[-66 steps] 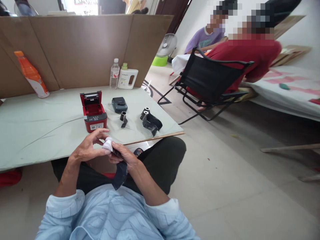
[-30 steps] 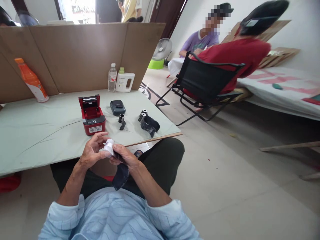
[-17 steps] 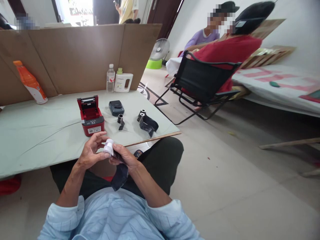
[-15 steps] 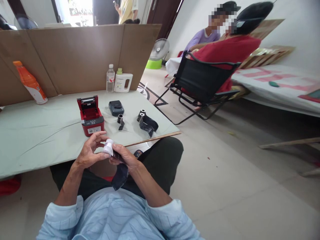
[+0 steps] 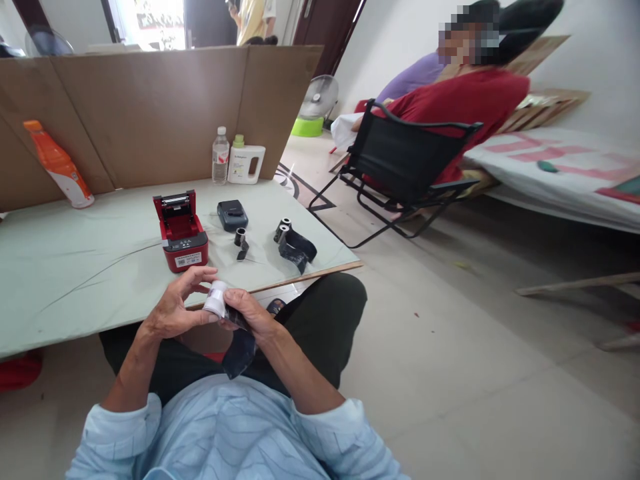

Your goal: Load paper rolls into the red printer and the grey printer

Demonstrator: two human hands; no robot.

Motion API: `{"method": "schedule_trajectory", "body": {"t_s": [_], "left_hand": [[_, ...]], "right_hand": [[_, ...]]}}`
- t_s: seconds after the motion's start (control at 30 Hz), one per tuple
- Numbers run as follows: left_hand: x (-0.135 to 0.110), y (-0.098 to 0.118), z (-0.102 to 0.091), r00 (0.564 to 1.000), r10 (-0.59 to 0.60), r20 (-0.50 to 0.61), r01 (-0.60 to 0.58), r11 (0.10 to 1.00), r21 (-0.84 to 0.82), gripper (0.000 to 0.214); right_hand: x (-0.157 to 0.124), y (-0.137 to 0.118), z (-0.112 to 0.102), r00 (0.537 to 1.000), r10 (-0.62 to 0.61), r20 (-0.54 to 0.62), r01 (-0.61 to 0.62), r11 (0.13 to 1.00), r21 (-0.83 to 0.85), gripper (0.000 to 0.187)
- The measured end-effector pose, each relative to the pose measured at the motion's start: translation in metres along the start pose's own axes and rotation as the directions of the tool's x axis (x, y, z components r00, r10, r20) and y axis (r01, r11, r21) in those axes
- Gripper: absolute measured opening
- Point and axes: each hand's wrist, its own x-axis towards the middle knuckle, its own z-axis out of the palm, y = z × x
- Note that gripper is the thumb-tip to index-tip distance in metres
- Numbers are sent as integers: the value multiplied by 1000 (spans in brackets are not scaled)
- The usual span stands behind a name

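Observation:
A small white paper roll [image 5: 216,299] is held between both hands above my lap, just off the table's front edge. My left hand [image 5: 176,303] curls around its left side, thumb below and fingers arched over the top. From the right, my right hand [image 5: 251,316] grips the roll with the thumb pressed on it. A dark, shiny strip [image 5: 239,355] runs from the roll under my right hand and hangs down toward my lap. Beyond my hands, a red label printer [image 5: 185,241] stands on the table with its lid up.
On the table [image 5: 100,267] lie a dark grey device [image 5: 233,215], a small roll [image 5: 241,236] and two rolls with a dark strip [image 5: 297,250]. An orange bottle [image 5: 60,167], water bottle [image 5: 220,157] and white jug [image 5: 245,165] stand by the cardboard [image 5: 170,113]. Two people sit at right.
My hands stay almost in place, with the left shifting slightly as the white roll turns a little. In the background, the seated people have leaned closer together.

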Motion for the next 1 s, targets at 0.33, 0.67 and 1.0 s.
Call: {"method": "schedule_trajectory", "body": {"t_s": [0.33,0.67,1.0], "left_hand": [[1,-21,49,968,-57,-246,-44,922,-385,81],[9,23,-7,985,13,171,-84,907,413,57],[9,18,-3,976,90,198,-163,904,394,68]], "right_hand": [[-3,-4,8,993,-118,-19,119,989,93,57],[-6,-6,-4,996,46,-73,-53,994,-91,56],[-3,-7,-9,997,66,-48,-71,990,-123,58]]}}
